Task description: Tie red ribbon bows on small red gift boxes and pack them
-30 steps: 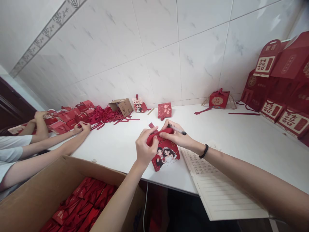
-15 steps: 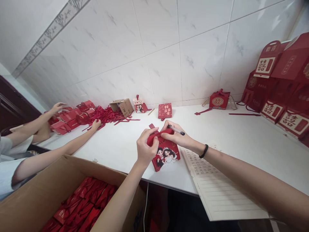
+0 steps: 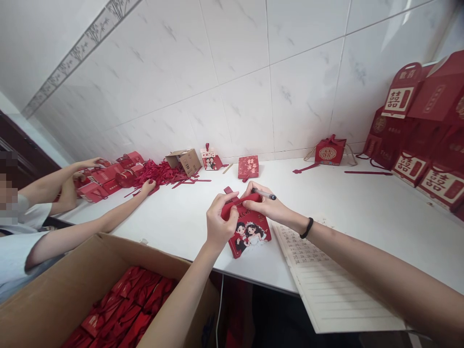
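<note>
A red gift box (image 3: 250,234) printed with a cartoon wedding couple stands tilted at the table's front edge. My left hand (image 3: 222,217) pinches its upper left edge. My right hand (image 3: 263,200) grips the top edge from the right, thumb on the front, and also holds a pen (image 3: 266,194) across its fingers. A red ribbon (image 3: 228,191) sticks up behind the box top. The box's back and some fingertips are hidden. Under my right forearm lies a notebook (image 3: 337,299) with handwriting on its upper part.
A cardboard carton (image 3: 105,244) of red boxes stands at front left. Another person's hand (image 3: 148,187) touches red ribbons (image 3: 159,171) at left. Against the wall are a flat red box (image 3: 248,166), a small carton (image 3: 188,162) and a ribboned box (image 3: 329,151). Red boxes (image 3: 431,121) pile up right.
My hands keep their hold on the gift box with barely any movement. The other person at left leans further into view, the nearer hand slightly further right.
</note>
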Available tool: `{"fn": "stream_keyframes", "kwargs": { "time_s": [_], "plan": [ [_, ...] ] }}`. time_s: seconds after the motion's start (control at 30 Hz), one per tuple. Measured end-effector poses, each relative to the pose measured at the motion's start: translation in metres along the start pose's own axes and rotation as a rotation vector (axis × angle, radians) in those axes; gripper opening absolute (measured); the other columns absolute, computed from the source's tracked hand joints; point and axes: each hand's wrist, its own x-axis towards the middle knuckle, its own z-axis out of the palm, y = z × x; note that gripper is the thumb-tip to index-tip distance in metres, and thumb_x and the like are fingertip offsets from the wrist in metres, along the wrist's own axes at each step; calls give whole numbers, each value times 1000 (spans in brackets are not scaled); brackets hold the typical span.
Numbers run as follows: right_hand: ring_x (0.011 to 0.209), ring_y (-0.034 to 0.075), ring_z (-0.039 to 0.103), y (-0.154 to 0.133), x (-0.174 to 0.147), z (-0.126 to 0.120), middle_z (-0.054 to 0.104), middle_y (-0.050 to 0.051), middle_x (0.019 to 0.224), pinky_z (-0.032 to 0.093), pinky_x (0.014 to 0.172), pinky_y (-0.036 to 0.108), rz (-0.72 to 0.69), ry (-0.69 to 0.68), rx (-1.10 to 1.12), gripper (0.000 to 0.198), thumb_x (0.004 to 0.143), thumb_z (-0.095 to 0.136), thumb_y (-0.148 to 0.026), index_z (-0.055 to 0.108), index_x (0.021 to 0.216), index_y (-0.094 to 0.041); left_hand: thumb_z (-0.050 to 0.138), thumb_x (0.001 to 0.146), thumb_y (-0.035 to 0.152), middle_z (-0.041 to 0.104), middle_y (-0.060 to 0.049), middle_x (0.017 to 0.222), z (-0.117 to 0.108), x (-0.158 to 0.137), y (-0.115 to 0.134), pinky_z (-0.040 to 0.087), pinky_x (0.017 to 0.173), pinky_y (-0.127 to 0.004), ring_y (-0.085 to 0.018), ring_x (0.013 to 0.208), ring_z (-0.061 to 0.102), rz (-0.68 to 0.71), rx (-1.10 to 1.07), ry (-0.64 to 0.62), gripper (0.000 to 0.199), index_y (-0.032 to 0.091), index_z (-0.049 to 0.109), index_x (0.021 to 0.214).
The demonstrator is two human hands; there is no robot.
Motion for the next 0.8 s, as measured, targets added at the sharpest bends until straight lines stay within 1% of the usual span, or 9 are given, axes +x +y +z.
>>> {"fn": "stream_keyframes", "kwargs": {
  "time_s": [0.17, 0.3, 0.43, 0.53, 0.67, 0.8],
  "plan": [
    [55, 10, 41, 2, 1, -1, 46, -5, 63, 33, 51, 23, 1, 1, 7, 20, 71, 61, -26, 43, 70, -18, 50, 80, 14, 55, -1, 76, 1, -1, -2, 47, 66, -23, -11, 71, 54, 44, 26, 16, 24, 17, 61, 101],
    [57, 11, 43, 1, 1, 0, 47, -4, 63, 35, 53, 24, -24, 14, -20, 21, 73, 61, -28, 43, 69, -19, 50, 80, 12, 54, -1, 78, 1, -1, -1, 47, 67, -23, -11, 71, 53, 78, 51, 19, 33, 17, 58, 112],
    [59, 12, 44, 0, 0, 1, 48, -3, 65, 36, 54, 25, 4, 25, -32, 21, 73, 61, -30, 42, 70, -19, 50, 79, 11, 54, -1, 78, 0, 0, -1, 47, 65, -23, -10, 70, 52, 96, 75, -2, 40, 19, 56, 118],
    [61, 13, 45, -1, 0, 1, 49, -3, 66, 36, 55, 25, -4, 21, -38, 23, 73, 61, -31, 42, 69, -19, 49, 79, 11, 54, -1, 77, -1, 1, -1, 47, 65, -22, -10, 70, 52, 117, 84, -20, 44, 20, 54, 122],
    [60, 12, 44, 1, 0, 1, 50, -3, 66, 35, 54, 24, 4, 15, -23, 22, 73, 61, -31, 43, 70, -19, 49, 79, 11, 55, -2, 80, -1, 1, -2, 48, 67, -24, -12, 74, 54, 128, 86, -27, 45, 20, 53, 124],
    [56, 11, 42, 3, 1, 0, 48, -4, 63, 33, 52, 23, 9, 11, -2, 21, 72, 61, -29, 42, 69, -19, 50, 79, 12, 54, -1, 76, 0, 0, -2, 48, 66, -24, -11, 70, 53, 121, 101, -12, 44, 20, 54, 122]
  ]
}}
